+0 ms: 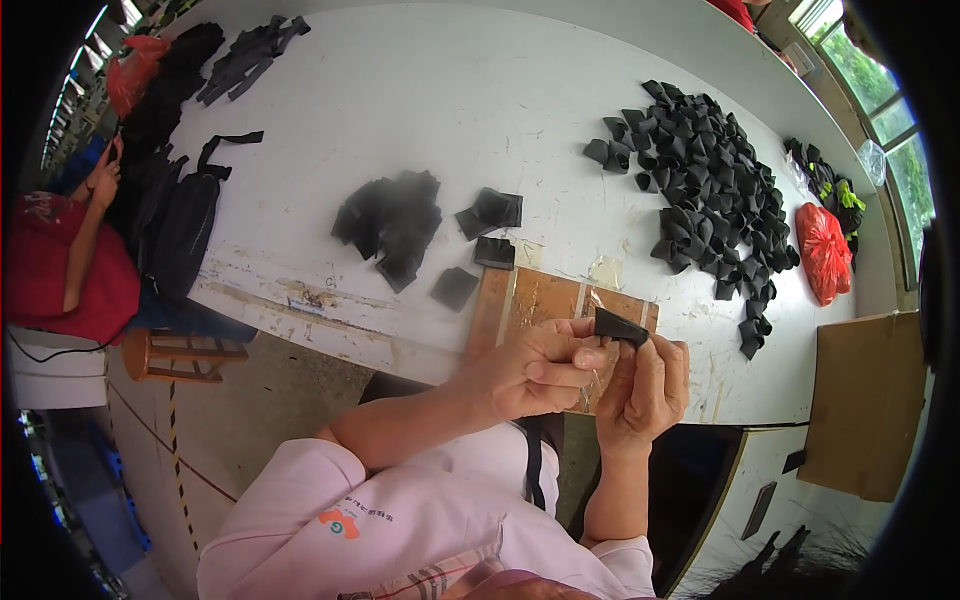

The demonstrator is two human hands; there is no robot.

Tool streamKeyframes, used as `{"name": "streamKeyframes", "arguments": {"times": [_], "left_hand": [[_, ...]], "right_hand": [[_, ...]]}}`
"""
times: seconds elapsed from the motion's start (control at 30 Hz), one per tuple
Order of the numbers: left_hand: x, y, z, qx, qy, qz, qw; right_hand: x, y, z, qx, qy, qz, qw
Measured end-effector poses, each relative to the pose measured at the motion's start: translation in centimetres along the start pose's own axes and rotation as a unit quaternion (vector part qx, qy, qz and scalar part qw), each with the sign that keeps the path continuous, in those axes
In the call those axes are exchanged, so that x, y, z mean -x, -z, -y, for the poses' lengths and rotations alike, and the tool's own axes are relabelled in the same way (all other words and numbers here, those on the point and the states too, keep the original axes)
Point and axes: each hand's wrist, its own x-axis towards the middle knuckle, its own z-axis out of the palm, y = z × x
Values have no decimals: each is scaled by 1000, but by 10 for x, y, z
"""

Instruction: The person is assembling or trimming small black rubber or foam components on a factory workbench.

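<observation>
Both hands are brought together here, and a small black piece (622,327) is held between them, just above the right part of a brown board (545,300). It is pinched at its left end by the left grip (545,370), thumb against bent forefinger, and its lower right end is gripped by the fingertips of the right grip (648,388). How far the left pinch is closed over the edge is partly hidden.

And how will it handle? Very light, it is judged, thin and bendable, with enough stiffness for a crease to be kept; not fragile, though a smooth face might be slid off by dry fingertips. It is best taken by its ends or corners, so that the middle is not crushed.

Now the pose: the left forearm is angled across from the lower left, palm turned inward, fingers curled. The right forearm is held steeply upright from below, wrist bent a little, the spare fingers tucked in.

Beyond the grips, to the upper right, a large heap of folded black pieces (715,170) is spread on the white tabletop (500,120). To their upper left a stack of flat black pieces (390,220) is laid out, and between stack and board a few loose black pieces (492,212) are scattered.
</observation>
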Motion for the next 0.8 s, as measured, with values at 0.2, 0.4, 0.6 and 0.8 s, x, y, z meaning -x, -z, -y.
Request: {"name": "streamKeyframes", "arguments": {"times": [0.2,0.4,0.6,0.8], "left_hand": [[-9,19,-37,-701,-308,-297,570],[-26,66,-161,-770,-315,-551,73],[-1,65,-177,-855,-360,-353,120],[32,2,-107,-876,-261,-247,321]], "right_hand": [[-18,17,-12,-79,-55,14,995],[-58,21,-50,-177,-343,-123,914],[32,8,9,-267,-371,79,886],[30,-47,32,-218,-265,159,926]]}}
